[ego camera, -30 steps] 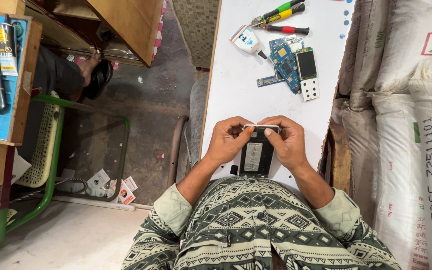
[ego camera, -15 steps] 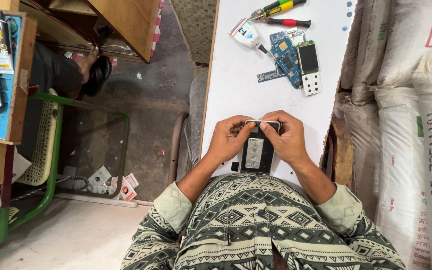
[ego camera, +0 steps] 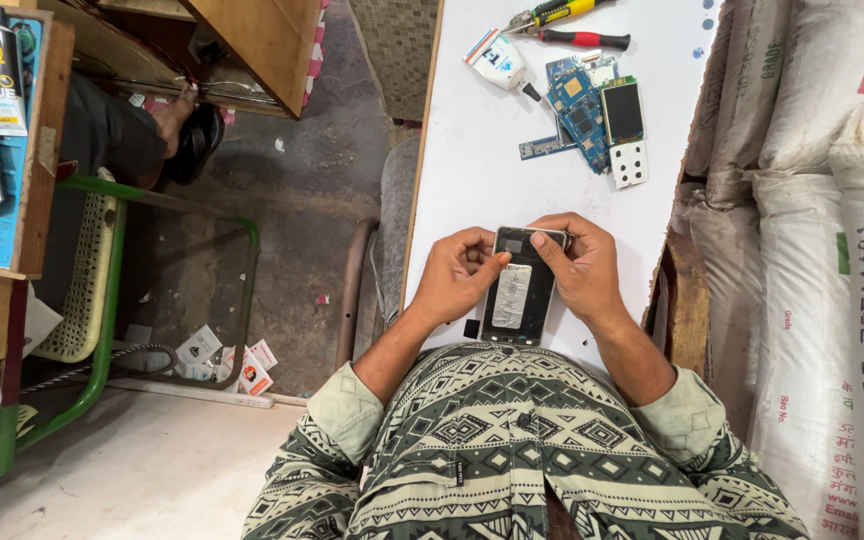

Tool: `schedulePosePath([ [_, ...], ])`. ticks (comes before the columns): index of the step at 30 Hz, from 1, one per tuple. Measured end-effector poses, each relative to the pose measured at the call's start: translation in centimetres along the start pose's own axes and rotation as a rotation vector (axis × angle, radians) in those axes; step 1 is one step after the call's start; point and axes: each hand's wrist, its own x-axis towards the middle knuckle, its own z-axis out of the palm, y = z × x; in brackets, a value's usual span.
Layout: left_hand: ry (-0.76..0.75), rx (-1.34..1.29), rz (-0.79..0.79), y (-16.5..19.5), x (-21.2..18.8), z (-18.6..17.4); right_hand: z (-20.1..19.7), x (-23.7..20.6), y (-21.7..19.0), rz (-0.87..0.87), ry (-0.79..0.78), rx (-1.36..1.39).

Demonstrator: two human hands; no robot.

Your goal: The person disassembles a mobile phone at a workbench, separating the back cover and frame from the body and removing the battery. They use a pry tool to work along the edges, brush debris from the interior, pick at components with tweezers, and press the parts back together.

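Head view shows an opened phone (ego camera: 520,290), dark with a silver panel on its back, lying on the white table (ego camera: 472,150) close to the person's body. The left hand (ego camera: 457,275) is curled against its left edge, thumb pressing near the top corner, and the right hand (ego camera: 577,265) is closed around the top right corner, fingers bent over the upper rim. Both hands grip it; neither is open. I judge the phone is light and stiff but fragile, with smooth slippery sides, so it is better held by the long edges and not pressed on the silver panel. Farther up the table lie a blue circuit board (ego camera: 577,110), a small screen (ego camera: 622,110), a white keypad piece (ego camera: 630,163), a glue tube (ego camera: 497,62) and screwdrivers (ego camera: 572,25). White sacks (ego camera: 812,200) stand at the right, a green chair (ego camera: 92,300) at the left. Compared with one second ago, the phone sits more upright between the hands and the fingers have moved closer onto its top edge.
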Motion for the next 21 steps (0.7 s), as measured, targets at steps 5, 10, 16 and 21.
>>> schedulePosePath([
  [5, 0.042, 0.009, -0.014, -0.3, 0.2, 0.1, -0.3, -0.1, -0.5, 0.048, -0.054, -0.01],
  [10, 0.07, -0.042, -0.005, -0.5, 0.0, -0.3, -0.2, -0.6, -1.4, 0.083, -0.083, -0.027],
  [16, 0.077, -0.098, 0.02, -0.8, 0.2, -0.3, -0.6, 0.0, -1.2, 0.188, -0.115, 0.039],
  [21, 0.096, -0.06, 0.009, -0.8, 0.1, -0.2, -0.7, -0.1, -0.5, 0.104, -0.132, -0.072],
])
